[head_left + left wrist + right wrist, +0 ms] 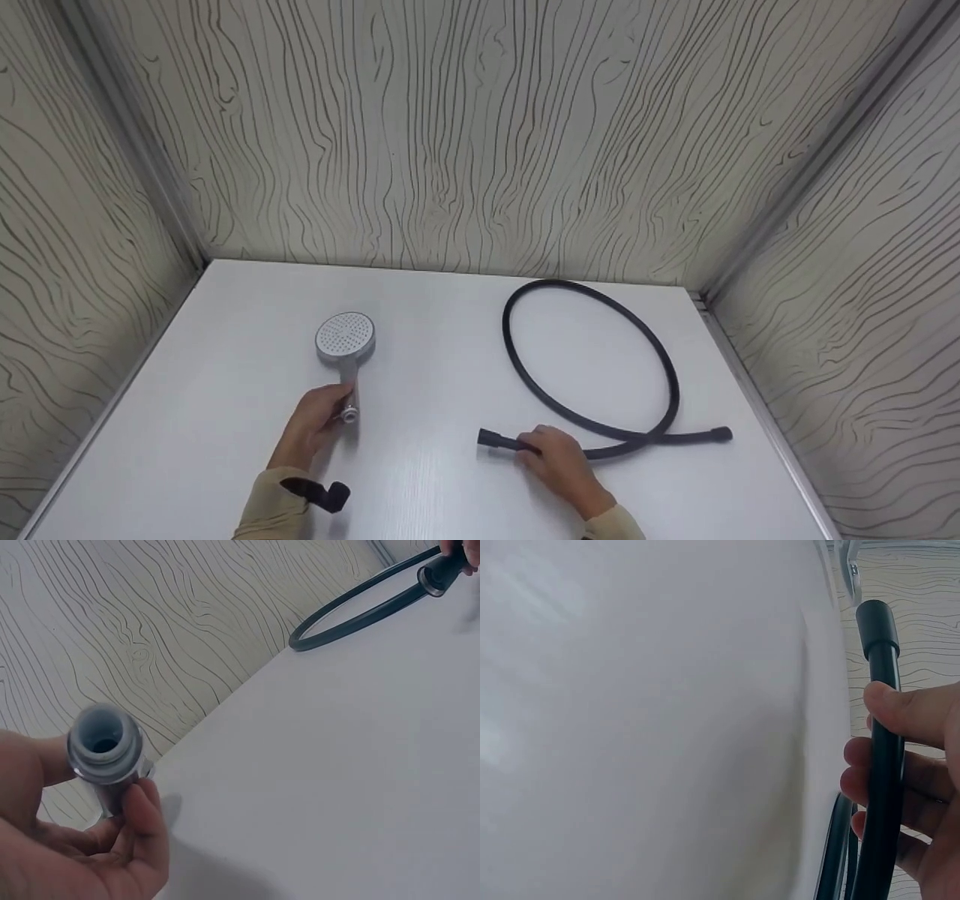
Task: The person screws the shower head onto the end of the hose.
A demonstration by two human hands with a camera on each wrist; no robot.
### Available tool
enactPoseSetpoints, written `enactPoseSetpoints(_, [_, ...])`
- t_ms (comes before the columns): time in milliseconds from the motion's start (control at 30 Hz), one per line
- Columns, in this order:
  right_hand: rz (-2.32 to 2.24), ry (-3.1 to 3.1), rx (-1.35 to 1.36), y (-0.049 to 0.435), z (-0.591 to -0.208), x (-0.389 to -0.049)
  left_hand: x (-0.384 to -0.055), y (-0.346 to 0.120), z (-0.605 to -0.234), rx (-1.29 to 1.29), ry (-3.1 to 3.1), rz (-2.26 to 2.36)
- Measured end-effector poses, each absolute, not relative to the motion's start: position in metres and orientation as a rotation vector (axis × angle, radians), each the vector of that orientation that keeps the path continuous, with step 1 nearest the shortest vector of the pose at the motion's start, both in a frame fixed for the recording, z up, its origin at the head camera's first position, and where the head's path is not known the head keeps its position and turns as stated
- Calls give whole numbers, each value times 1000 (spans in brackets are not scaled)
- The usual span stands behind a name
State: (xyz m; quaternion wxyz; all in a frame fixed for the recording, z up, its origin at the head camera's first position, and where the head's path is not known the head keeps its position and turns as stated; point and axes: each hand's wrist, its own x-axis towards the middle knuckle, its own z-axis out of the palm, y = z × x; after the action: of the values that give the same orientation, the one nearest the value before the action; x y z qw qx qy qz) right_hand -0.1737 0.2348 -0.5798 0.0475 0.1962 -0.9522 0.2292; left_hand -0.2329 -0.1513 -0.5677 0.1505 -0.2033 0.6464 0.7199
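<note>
On the left of the head view, my left hand (pixel 313 418) grips the handle of a silver shower head (pixel 345 336), its round white spray face turned up. The hollow threaded end of the handle (pixel 105 742) faces the left wrist camera. My right hand (pixel 556 459) pinches a black shower hose (pixel 585 418) just behind one end, between thumb and fingers. That end carries a dark connector (pixel 877 626), pointing left toward the shower head but well apart from it. Behind the right hand the hose makes one large loop and crosses itself; its other end (pixel 721 434) lies to the right.
A white table (pixel 420 330) lies beneath everything. Patterned panels (pixel 442 135) rise at the back and on both sides, with grey metal posts (pixel 817 150) at the corners. A black strap piece (pixel 322 495) sticks out from the left wrist.
</note>
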Motion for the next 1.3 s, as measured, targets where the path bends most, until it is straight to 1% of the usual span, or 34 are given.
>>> enactPoseSetpoints(333, [757,-2869,608,236,-577,-173,-226,-146,-561,-607,1842,2032])
enactPoseSetpoints(1033, [838,-2856,589,235,-563,-172,-219,-133,-549,-503,1844,2126])
enactPoseSetpoints(1300, [844,-2827,575,233,-556,-172,-218,-132,-547,-523,1846,2121])
